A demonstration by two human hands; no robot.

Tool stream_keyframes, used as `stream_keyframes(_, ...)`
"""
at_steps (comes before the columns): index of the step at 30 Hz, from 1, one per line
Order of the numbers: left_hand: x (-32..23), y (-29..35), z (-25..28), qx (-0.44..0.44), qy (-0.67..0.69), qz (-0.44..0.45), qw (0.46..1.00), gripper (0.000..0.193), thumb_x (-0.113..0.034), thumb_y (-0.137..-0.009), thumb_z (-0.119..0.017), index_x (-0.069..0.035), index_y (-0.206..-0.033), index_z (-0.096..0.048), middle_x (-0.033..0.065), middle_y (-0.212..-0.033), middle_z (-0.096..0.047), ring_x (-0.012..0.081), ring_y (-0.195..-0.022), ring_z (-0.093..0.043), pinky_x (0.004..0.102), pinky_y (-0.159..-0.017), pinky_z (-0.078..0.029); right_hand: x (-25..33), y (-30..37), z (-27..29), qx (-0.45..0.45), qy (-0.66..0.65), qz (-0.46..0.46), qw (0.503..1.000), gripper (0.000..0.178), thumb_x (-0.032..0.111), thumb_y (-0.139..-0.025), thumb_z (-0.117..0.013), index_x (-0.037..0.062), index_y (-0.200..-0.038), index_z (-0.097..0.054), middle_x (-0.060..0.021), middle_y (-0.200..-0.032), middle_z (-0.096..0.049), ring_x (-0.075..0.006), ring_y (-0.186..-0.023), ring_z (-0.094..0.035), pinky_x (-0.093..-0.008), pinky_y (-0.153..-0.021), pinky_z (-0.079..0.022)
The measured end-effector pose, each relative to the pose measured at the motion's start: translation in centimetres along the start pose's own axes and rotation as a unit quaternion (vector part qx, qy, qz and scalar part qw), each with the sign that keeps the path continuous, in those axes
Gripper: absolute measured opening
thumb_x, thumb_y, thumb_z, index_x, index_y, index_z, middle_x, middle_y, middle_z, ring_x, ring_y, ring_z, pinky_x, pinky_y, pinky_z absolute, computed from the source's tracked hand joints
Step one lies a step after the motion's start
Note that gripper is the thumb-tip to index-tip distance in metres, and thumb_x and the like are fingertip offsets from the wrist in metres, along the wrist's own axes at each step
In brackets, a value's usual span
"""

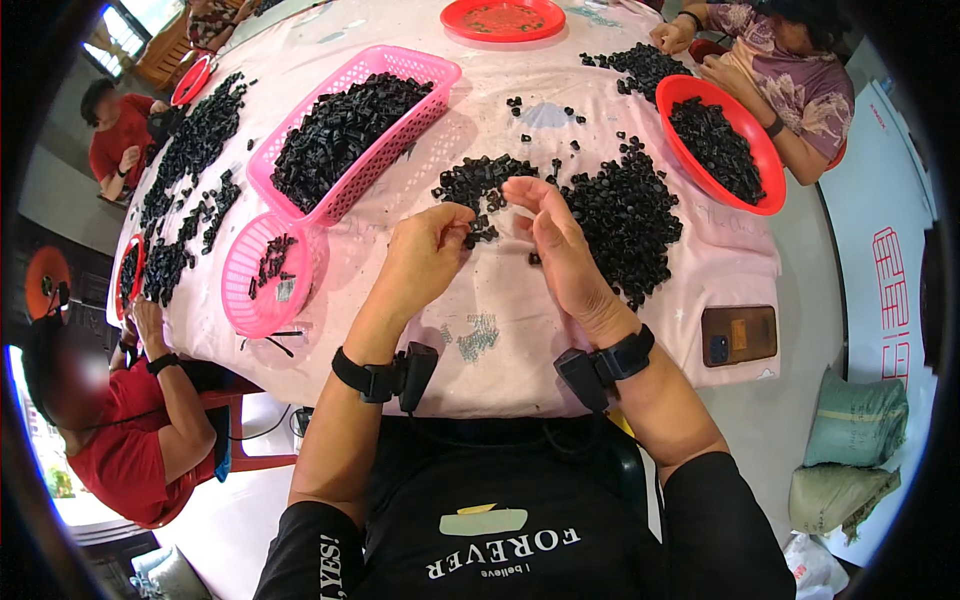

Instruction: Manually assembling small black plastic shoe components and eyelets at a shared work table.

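Note:
My left hand point(425, 257) is closed, thumb and fingertips pressed together over the small black parts; whatever lies in the pinch is too small to make out. Facing it, my right hand point(562, 247) is open, its fingers stretched out and slightly bent, with a gap between the two hands. Just beyond my fingertips lies a small pile of black plastic parts point(490, 180). A larger heap of black parts point(625, 225) spreads to the right of my right hand. Both wrists carry black straps with a boxy device.
A pink basket point(350, 195) full of black pieces stands at left, near a round pink basket point(237, 262) holding a few. Right are a red bowl point(770, 195) of parts and a phone point(740, 335). A red tray point(503, 22) lies far back. Several people sit around the table.

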State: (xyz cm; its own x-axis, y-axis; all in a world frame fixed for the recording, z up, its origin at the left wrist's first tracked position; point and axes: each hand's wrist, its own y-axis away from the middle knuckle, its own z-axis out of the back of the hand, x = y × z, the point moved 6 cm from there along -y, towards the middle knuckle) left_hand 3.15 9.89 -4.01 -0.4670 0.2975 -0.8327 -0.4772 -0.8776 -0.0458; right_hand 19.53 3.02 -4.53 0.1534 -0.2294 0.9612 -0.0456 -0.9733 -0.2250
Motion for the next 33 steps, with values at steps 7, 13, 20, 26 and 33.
stream_keyframes(7, -0.5, -1.4, 1.3, -0.057, -0.013, -0.009, 0.998, 0.020, 0.001, -0.096, -0.055, 0.004, -0.111, -0.067, 0.0086, -0.092, -0.069, 0.0168, -0.079, -0.066, 0.0305, -0.071, -0.053, -0.2, -0.2, 1.4, -0.108, 0.115, 0.036, 0.987, 0.052, 0.038, -0.103, -0.056, -0.0038, -0.134, -0.049, -0.0175, -0.129, -0.056, -0.0237, -0.122, -0.055, -0.0344, -0.103, -0.044)
stream_keyframes(13, -2.0, -2.8, 1.2, -0.101, -0.124, -0.087, 0.983, 0.018, -0.002, -0.091, -0.062, 0.001, -0.107, -0.071, 0.0145, -0.095, -0.069, 0.0246, -0.080, -0.066, 0.0341, -0.074, -0.052, 0.1, -0.2, 0.0, -0.051, 0.213, 0.066, 0.973, 0.024, 0.008, -0.092, -0.065, 0.0012, -0.115, -0.060, -0.0116, -0.112, -0.060, -0.0216, -0.097, -0.065, -0.0300, -0.084, -0.054)
stream_keyframes(20, -3.1, -4.6, 0.0, -0.122, -0.214, -0.100, 0.964, 0.022, -0.008, -0.083, -0.070, -0.003, -0.104, -0.073, 0.0162, -0.096, -0.069, 0.0337, -0.084, -0.069, 0.0409, -0.076, -0.052, 0.9, 0.1, -0.7, -0.009, 0.318, 0.140, 0.938, 0.016, 0.003, -0.087, -0.066, 0.0011, -0.103, -0.065, -0.0143, -0.107, -0.064, -0.0313, -0.092, -0.067, -0.0380, -0.078, -0.055)
stream_keyframes(26, -4.2, -5.0, -0.4, -0.119, -0.219, -0.109, 0.962, 0.019, -0.007, -0.081, -0.072, -0.003, -0.100, -0.072, 0.0151, -0.097, -0.069, 0.0341, -0.084, -0.068, 0.0420, -0.077, -0.052, 1.2, 0.0, -0.7, -0.016, 0.255, 0.072, 0.964, 0.013, 0.002, -0.085, -0.067, 0.0016, -0.098, -0.067, -0.0128, -0.098, -0.065, -0.0258, -0.079, -0.067, -0.0338, -0.071, -0.055)
stream_keyframes(33, -6.8, -7.0, -3.5, -0.049, -0.215, -0.263, 0.939, 0.026, 0.002, -0.077, -0.066, -0.005, -0.101, -0.074, 0.0143, -0.105, -0.070, 0.0345, -0.102, -0.065, 0.0432, -0.089, -0.052, -0.2, 0.1, -0.3, 0.003, 0.282, 0.076, 0.957, 0.017, -0.002, -0.081, -0.068, 0.0034, -0.098, -0.070, -0.0110, -0.092, -0.066, -0.0236, -0.076, -0.067, -0.0327, -0.068, -0.055)
